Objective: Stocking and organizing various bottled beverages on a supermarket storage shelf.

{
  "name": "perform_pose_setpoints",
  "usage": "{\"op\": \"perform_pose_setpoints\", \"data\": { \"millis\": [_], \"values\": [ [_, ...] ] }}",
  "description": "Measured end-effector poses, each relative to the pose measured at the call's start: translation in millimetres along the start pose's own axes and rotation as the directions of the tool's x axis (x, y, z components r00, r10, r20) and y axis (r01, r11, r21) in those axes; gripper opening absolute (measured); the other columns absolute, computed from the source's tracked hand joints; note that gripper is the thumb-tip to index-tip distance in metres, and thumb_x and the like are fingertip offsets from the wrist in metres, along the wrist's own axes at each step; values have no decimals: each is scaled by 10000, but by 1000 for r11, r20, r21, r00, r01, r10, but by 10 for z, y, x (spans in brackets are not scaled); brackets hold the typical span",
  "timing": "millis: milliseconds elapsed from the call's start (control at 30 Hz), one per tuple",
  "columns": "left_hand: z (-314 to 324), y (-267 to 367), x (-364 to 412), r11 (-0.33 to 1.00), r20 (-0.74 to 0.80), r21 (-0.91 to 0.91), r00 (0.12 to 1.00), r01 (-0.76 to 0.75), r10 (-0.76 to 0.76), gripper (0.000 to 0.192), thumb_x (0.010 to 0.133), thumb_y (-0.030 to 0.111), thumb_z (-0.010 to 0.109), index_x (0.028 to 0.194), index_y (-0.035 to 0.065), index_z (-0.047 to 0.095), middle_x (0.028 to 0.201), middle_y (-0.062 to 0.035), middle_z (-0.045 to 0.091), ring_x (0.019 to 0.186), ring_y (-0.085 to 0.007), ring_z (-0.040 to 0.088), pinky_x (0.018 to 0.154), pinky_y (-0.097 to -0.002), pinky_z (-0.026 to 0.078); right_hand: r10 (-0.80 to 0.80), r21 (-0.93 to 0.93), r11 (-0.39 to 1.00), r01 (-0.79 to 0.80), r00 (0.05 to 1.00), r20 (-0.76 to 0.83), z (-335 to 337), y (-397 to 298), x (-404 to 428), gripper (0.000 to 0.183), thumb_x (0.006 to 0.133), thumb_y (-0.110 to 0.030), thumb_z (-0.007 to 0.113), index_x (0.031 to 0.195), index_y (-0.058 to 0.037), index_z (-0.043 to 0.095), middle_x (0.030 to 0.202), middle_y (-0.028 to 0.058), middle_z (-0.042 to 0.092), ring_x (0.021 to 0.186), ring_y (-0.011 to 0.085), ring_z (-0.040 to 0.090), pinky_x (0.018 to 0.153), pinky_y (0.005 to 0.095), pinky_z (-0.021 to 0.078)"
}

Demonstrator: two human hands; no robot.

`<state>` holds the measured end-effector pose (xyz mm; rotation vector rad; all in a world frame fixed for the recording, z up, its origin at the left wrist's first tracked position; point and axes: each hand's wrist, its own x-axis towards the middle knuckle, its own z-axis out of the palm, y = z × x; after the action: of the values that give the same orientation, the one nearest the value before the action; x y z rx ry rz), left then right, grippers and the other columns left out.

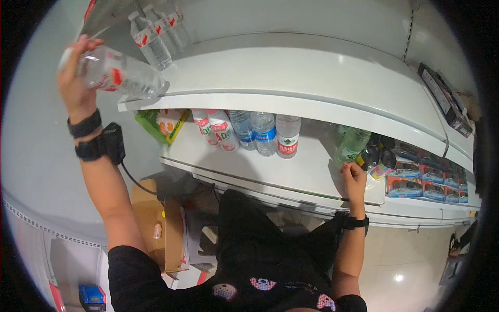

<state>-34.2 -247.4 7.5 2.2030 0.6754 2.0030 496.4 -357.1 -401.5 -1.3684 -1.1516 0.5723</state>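
My left hand (76, 78) grips a clear plastic water bottle (121, 74) near its cap. The tilted bottle has a red-and-white label, and its base is at the left end of the upper shelf (273, 66). Beyond it stand several similar bottles (150, 39). My right hand (354, 179) has curled fingers, close by the base of a green-tinted bottle (353, 144) on the lower shelf (249, 171). Whether those fingers touch or hold the bottle cannot be made out. Dark-capped bottles or jars (384, 162) stand just right of it.
On the lower shelf are a green packet (161, 123), pink-and-white bottles (222, 134), and clear water bottles (264, 134). Stacked blister packs (405, 187) fill its right end. A dark box (446, 99) lies on the upper right. An open cardboard box (173, 238) sits below, left of my legs.
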Motion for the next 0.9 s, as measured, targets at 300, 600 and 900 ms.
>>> {"op": "perform_pose_setpoints", "data": {
  "millis": [300, 600, 900],
  "values": [
    [184, -735, 407, 931, 60, -60, 932, 361, -358, 342, 941, 253, 685, 1156, -14, 670, 1086, -128, 706, 1000, -228, 679, 890, -339, 526, -34, -41, 999, 33, 999, -19, -12, 44, -35, 314, 987, -195, 629, 751, 11, 608, 665, -12, 586, 642, 46, 472, 587, 234, 382],
    [583, -936, -221, 963, 44, 146, 971, 227, -236, 820, 817, 176, 837, 1470, 24, 363, 1272, -116, 591, 1140, -203, 602, 994, -341, 487, -33, -99, 995, 30, 999, -28, 15, -46, -44, 313, 984, -194, 635, 751, 14, 617, 672, -5, 615, 639, 40, 498, 584, 231, 402],
    [670, -844, -862, 878, 50, 285, 909, 384, -414, 760, 752, 171, 889, 1351, 9, 451, 1234, -151, 612, 1101, -225, 635, 948, -359, 520, -52, -128, 991, 49, 998, -21, -10, 11, -60, 291, 985, -164, 624, 751, 8, 614, 648, 8, 593, 627, 46, 484, 569, 234, 390]
  ]
}}
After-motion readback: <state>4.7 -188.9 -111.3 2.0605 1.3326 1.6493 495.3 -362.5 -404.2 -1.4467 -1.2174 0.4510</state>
